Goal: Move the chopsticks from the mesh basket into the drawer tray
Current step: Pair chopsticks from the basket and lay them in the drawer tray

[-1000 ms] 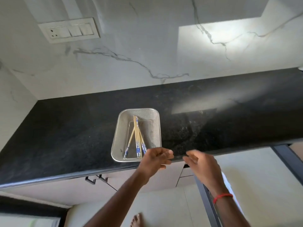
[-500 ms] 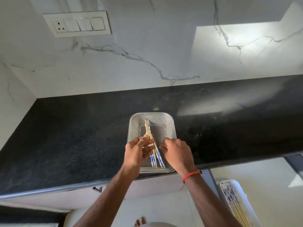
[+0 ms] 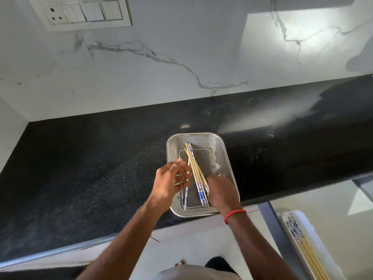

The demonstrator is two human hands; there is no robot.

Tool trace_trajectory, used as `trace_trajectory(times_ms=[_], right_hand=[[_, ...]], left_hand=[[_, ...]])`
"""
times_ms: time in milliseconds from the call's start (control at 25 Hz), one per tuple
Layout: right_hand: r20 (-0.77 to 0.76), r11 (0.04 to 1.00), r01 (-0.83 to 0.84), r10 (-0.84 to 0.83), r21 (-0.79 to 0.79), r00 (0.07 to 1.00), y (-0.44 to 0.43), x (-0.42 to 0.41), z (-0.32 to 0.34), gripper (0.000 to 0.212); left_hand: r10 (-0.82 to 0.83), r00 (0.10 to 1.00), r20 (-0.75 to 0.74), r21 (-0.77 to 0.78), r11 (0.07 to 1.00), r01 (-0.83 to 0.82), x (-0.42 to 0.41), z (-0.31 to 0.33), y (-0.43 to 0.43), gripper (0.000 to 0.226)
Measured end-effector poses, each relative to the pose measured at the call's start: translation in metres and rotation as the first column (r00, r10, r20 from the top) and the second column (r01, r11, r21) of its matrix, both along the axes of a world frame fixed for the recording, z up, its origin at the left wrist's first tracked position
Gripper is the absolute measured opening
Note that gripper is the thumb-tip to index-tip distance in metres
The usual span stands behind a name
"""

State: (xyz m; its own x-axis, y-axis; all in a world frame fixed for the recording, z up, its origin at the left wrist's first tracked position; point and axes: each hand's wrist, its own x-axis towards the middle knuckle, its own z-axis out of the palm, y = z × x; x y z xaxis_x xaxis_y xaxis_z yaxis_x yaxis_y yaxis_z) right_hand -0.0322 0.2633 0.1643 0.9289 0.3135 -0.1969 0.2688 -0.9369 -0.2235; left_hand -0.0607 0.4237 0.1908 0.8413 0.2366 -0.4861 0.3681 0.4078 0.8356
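Currently both hands are over the mesh basket (image 3: 220, 158), which sits on the black countertop (image 3: 80, 168) near its front edge. Chopsticks (image 3: 194, 168) lie bundled inside the basket, blue-patterned ends toward the person. Left hand (image 3: 171, 182) hovers at the basket's left side, fingers spread and loosely curled, nothing clearly pinched. Right hand (image 3: 222, 191), red thread bracelet (image 3: 235, 215) on the wrist, is down on the patterned ends; can't tell if it's gripping them. White drawer tray (image 3: 323, 257) at lower right already holds several chopsticks (image 3: 302, 247). Switch panel (image 3: 84, 13) on the marble wall.
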Motion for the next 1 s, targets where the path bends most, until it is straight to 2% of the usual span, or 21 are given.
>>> trace_trajectory(times_ms=[120, 200, 280, 360, 440, 560, 640, 720, 800, 880, 920, 1000], right_hand=[[-0.037, 0.990, 0.109, -0.106, 0.087, 0.994, -0.002, 0.007, 0.006, 0.012], [0.011, 0.974, 0.167, -0.171, 0.156, 0.985, -0.007, 0.009, 0.016, 0.007], [0.044, 0.933, 0.207, -0.229, 0.294, 0.972, -0.011, 0.009, 0.027, 0.012], [0.004, 0.862, 0.230, -0.259, 0.452, 0.966, -0.009, 0.007, 0.035, 0.024], [-0.008, 0.818, 0.220, -0.255, 0.531, 0.967, -0.006, 0.007, 0.036, 0.025], [0.052, 0.797, 0.146, -0.217, 0.586, 0.975, -0.005, 0.010, 0.029, 0.019], [0.188, 0.827, 0.032, -0.165, 0.561, 0.968, -0.007, 0.013, 0.024, 0.019], [0.349, 0.872, -0.067, -0.122, 0.484, 0.929, -0.006, 0.017, 0.020, 0.018], [0.430, 0.872, -0.129, -0.100, 0.473, 0.897, -0.002, 0.022, 0.019, 0.020], [0.438, 0.850, -0.157, -0.094, 0.503, 0.894, 0.003, 0.026, 0.018, 0.032], [0.400, 0.832, -0.140, -0.105, 0.537, 0.911, 0.005, 0.027, 0.015, 0.044], [0.230, 0.813, -0.010, -0.154, 0.583, 0.961, 0.007, 0.029, 0.004, 0.065]], left_hand=[[-0.025, 1.000, 0.002, 0.003, 1.000, 0.025, 0.004, -0.003, 0.005, 0.029], [-0.067, 0.998, 0.014, 0.018, 0.998, 0.066, 0.005, -0.004, 0.007, 0.030], [-0.130, 0.991, 0.026, 0.052, 0.990, 0.128, 0.005, -0.003, 0.008, 0.030], [-0.199, 0.979, 0.032, 0.073, 0.978, 0.196, 0.006, -0.001, 0.007, 0.032], [-0.257, 0.966, 0.018, 0.054, 0.965, 0.255, 0.008, 0.001, 0.004, 0.041], [-0.292, 0.956, -0.030, -0.069, 0.955, 0.289, 0.012, 0.001, -0.001, 0.054], [-0.317, 0.948, -0.041, -0.159, 0.938, 0.307, 0.012, -0.001, 0.000, 0.059], [-0.371, 0.929, -0.023, -0.152, 0.919, 0.363, 0.010, -0.006, 0.003, 0.056], [-0.442, 0.897, -0.010, -0.099, 0.893, 0.439, 0.005, -0.008, 0.007, 0.045], [-0.476, 0.879, -0.011, -0.068, 0.878, 0.474, 0.001, -0.009, 0.009, 0.035], [-0.470, 0.883, -0.005, -0.060, 0.881, 0.469, -0.001, -0.009, 0.010, 0.032], [-0.403, 0.915, 0.019, -0.064, 0.913, 0.403, -0.003, -0.009, 0.013, 0.031]])
